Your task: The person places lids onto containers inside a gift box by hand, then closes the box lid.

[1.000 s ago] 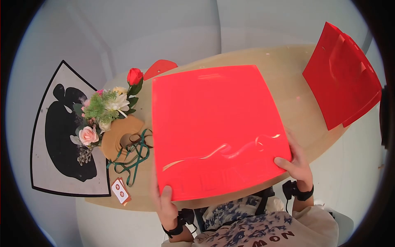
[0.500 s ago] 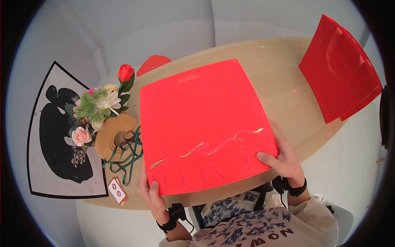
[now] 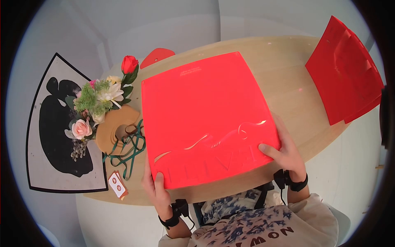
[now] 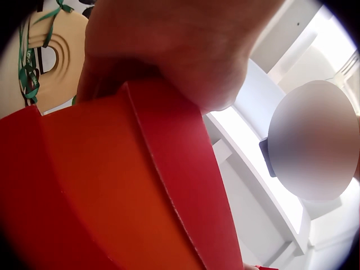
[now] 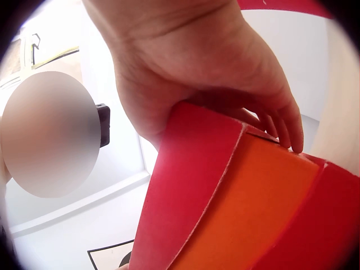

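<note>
Both hands hold a large red cardboard box (image 3: 205,107) over the near side of the table, its broad glossy face up. Gold wavy lines and raised letters run along the edge nearest the person. At the near left corner the left hand (image 3: 158,191) grips it, thumb on top. The right hand (image 3: 290,154) grips the right side, thumb on the face and fingers beneath. Orange panels (image 4: 101,169) show between red edges in the left wrist view. In the right wrist view, the fingers (image 5: 289,126) of the right hand curl over the box's edge.
Left of the box lie artificial flowers (image 3: 98,101), a tan ring-shaped piece (image 3: 109,127), green ribbon (image 3: 133,154) and small cards (image 3: 117,184). A black-edged panel (image 3: 37,164) is at far left. Another red folded piece (image 3: 341,78) stands at the table's right end.
The box has shifted a little left and turned slightly in both hands, and its raised letters show more clearly. The head view has also moved slightly. Both grips stay the same.
</note>
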A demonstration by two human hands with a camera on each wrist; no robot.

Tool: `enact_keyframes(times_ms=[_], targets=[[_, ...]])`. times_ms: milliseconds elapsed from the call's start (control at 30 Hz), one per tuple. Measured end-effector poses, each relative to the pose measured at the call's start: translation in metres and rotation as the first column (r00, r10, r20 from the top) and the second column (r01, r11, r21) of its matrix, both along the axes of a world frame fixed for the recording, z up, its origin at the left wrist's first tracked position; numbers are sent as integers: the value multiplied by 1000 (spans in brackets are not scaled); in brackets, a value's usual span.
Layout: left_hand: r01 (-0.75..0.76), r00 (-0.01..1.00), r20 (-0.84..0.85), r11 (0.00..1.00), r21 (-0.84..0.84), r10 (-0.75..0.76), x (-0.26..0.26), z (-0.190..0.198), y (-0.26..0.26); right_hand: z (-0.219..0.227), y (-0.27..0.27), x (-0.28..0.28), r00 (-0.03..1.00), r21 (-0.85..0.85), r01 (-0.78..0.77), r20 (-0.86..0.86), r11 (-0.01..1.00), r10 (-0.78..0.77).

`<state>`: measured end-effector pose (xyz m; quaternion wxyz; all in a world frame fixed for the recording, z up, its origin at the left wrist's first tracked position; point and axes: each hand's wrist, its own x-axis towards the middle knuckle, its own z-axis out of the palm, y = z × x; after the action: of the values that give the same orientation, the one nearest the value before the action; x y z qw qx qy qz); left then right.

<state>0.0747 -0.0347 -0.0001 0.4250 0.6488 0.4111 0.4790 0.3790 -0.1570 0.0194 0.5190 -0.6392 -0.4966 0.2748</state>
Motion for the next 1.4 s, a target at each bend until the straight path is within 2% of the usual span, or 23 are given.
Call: enact_keyframes(times_ms=[267,333,367,533,667,733,767,833,867,933,967,1033,1067,1133,1233,1400], targets=[[-24,999,-28,1000,-14,24,6,2,-2,-12,-1,-3,996,-22,16,-92,1000,-17],[-54,994,87,994,-100,63,7,-6,-4,-12,-1,-6,994,-6,10,-105,1000,-11],[-50,994,87,994,-101,59,6,-9,-3,-12,-2,-6,994,-8,14,-105,1000,-15],[43,969,246,948,-317,38,-3,-29,-2,-12,-1,-9,998,-1,17,-68,1000,-17],[119,968,250,933,-340,-33,-11,-28,3,-13,-2,-7,998,-20,-5,-55,1000,4],[269,941,293,898,-349,-168,-19,-30,14,-17,-4,-8,992,-33,-11,-128,999,6],[268,941,294,897,-350,-167,-16,-28,16,-17,-5,-9,992,-34,-12,-127,999,7],[338,896,395,887,-314,-202,-4,-19,24,-16,-5,-13,941,11,-4,-340,1000,7],[336,897,394,888,-315,-200,0,-16,25,-15,-5,-12,940,11,-5,-341,1000,9],[415,827,530,840,-350,-188,5,-13,28,-12,-6,-8,962,53,-59,-262,997,71],[419,827,529,838,-351,-192,6,-14,29,-12,-5,-5,962,54,-53,-263,997,66],[404,817,558,833,-379,-142,6,-19,28,-11,-6,-1,996,-33,-92,18,995,93],[403,818,558,832,-382,-140,6,-20,28,-11,-6,-1,995,-36,-93,17,995,93],[420,810,573,809,-411,-130,3,-21,28,-9,-4,-3,979,-74,-37,197,997,51],[394,820,565,809,-436,-95,3,-20,28,-4,-3,-3,954,-117,-4,298,993,39],[374,852,513,807,-457,-104,4,-15,30,-2,-3,2,942,-121,-20,331,993,59]])
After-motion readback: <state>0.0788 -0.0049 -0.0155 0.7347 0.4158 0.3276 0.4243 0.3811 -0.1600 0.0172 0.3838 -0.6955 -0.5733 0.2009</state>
